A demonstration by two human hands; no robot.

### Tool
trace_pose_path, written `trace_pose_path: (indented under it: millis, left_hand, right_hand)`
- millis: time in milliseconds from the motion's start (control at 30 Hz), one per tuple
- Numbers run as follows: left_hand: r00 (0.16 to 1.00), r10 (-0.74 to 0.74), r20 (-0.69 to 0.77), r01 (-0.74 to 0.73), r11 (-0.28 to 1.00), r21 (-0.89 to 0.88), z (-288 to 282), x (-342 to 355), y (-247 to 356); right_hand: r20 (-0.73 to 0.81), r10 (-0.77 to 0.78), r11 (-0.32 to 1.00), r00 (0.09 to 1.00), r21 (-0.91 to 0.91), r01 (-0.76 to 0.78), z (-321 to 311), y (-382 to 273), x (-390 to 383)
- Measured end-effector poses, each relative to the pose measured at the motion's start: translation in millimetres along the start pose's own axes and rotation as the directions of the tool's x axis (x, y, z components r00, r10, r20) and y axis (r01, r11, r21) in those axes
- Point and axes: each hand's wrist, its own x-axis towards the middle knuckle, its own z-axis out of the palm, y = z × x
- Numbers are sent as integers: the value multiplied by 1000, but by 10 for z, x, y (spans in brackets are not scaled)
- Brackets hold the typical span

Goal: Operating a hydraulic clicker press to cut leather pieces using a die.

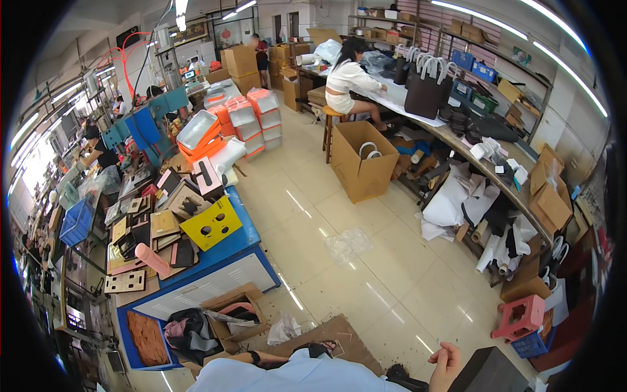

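Observation:
My right hand (444, 362) is at the lower edge of the head view, right of centre, its fingers loosely bent and apart with nothing visible in them. Just right of it is a dark block-like object (488, 374). My left hand is not visible. Light blue fabric (274, 375) covers my body along the bottom, with a sandalled foot (326, 346) showing beyond it on a brown board (349, 338).
A blue bench (238, 219) holds boards and a yellow plate (213, 222). Ahead are a carton (362, 173), stacked orange-lidded bins (251, 121) and a seated person (346, 81) at a long table (496, 163). A red stool (519, 317) stands right. Other people work behind.

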Motion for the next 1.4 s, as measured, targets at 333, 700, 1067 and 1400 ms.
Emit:
trace_pose_path:
  millis: [333, 700, 1067, 1400]
  left_hand:
    - [893, 426, -147, 43, 245, 969, -1327, 244, 2131]
    - [247, 345, 906, -967, 147, 208, 4576, -503, 4216]
    - [129, 97, 987, -906, 416, 78, 6322, -855, 3444]
    - [200, 195, 960, -792, 609, 41, 6378, -818, 3275]
  right_hand:
    - [-391, 57, 985, 919, 171, 12, -132, 194, -564]
    - [-856, -377, 916, -354, -289, -278, -584, -575, -3124]
    - [-929, 34, 969, -369, -60, 238, -1165, -122, -4434]
    - [-932, -32, 951, -361, -140, 276, -1302, -85, -4298]
